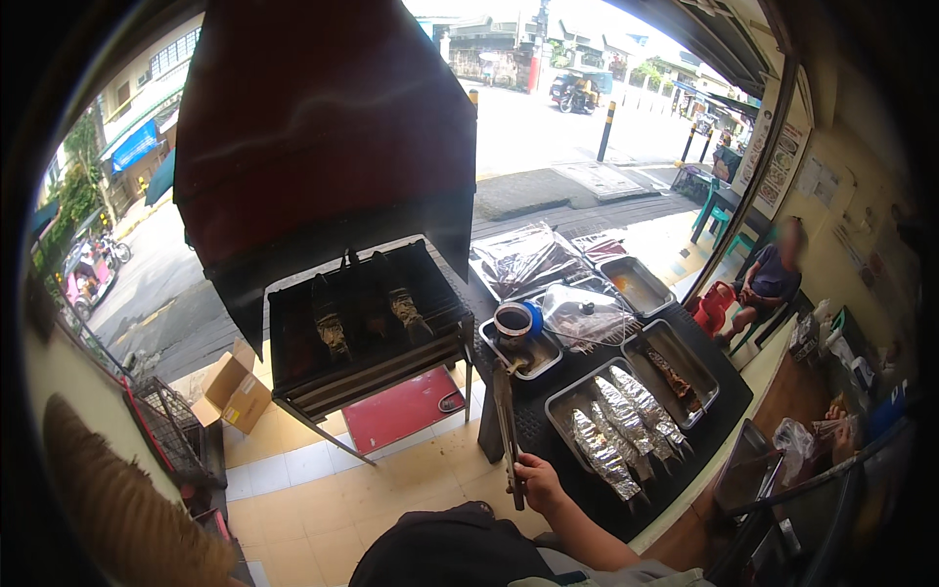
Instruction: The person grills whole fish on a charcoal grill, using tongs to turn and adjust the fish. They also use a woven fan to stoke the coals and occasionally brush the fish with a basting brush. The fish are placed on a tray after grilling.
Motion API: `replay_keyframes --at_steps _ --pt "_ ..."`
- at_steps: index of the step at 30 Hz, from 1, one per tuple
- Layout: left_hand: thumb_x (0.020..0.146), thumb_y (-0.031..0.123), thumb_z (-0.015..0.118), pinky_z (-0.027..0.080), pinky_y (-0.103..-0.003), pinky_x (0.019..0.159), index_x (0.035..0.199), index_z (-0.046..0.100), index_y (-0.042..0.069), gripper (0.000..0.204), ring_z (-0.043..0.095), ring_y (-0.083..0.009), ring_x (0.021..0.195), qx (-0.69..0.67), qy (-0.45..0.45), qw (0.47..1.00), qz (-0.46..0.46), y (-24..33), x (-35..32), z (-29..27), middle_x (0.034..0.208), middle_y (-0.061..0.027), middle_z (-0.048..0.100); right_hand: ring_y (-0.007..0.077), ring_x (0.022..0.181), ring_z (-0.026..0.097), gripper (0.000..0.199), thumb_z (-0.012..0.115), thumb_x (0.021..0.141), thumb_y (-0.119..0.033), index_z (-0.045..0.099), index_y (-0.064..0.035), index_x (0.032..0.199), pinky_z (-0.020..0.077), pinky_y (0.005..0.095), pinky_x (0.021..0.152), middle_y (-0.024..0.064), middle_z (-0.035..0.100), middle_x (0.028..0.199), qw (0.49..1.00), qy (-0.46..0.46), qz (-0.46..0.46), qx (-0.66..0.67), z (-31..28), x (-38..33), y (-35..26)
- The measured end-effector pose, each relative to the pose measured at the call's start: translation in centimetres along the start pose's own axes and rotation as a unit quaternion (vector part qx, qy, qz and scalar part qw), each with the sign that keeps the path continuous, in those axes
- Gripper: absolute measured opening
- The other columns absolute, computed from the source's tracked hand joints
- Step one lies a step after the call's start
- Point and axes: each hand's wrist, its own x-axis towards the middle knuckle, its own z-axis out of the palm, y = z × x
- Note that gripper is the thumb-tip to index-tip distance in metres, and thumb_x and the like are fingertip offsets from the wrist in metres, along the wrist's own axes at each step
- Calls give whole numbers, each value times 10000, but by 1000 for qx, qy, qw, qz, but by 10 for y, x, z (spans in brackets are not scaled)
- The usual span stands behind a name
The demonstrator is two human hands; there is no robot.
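Observation:
My right hand (536, 482) is closed round long metal tongs (505, 416), which point up and away beside the black table. My left hand does not show. To the right of the tongs, a metal tray (559, 399) holds several foil-wrapped fish (626, 411) with their tails sticking out. Ahead and to the left stands a black charcoal grill (367, 367) under a dark red hood (323, 127). On its dark top lie two partly foil-wrapped fish (332, 336); the grill's inside is too dark to make out well.
The black table (719, 377) also bears a tray with a browned piece (675, 380), a glass lid (589, 309), a dark-filled cup (513, 321) and foil sheets (523, 259). A cardboard box (235, 389) stands left of the grill. A person (775, 269) sits at the right.

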Motion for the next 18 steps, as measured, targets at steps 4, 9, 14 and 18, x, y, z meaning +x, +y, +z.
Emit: replay_keyframes --at_steps 4,9,14,18 --pt "995 276 700 577 -357 943 1171 685 17 313 684 -244 980 226 -61 970 -59 -8 2 4 1075 -105 689 131 615 549 167 568 1085 -198 634 -58 1148 498 307 542 17 581 816 997 -9 12 -73 47 -18 -6" --pt "1015 319 660 551 -370 996 1226 661 22 364 668 -255 1045 -177 29 984 -14 49 -31 -4 1150 -108 669 77 643 517 309 622 1075 -310 594 -36 1215 446 253 556 -9 540 798 966 -145 -190 -101 101 -50 -23" --pt "1041 348 611 522 -385 1033 1294 626 14 419 644 -260 1112 16 20 999 -45 -7 -7 17 1237 -113 643 156 783 611 368 580 1089 -274 578 1 1333 509 311 711 38 588 881 954 -249 -159 -41 144 -58 -34" --pt "1061 371 571 499 -398 1063 1349 598 8 464 625 -264 1165 222 -24 970 -94 -2 -8 22 1308 -116 621 146 763 606 365 558 1099 -265 569 10 1339 497 297 692 31 572 883 955 -273 -107 -39 165 -59 -33"
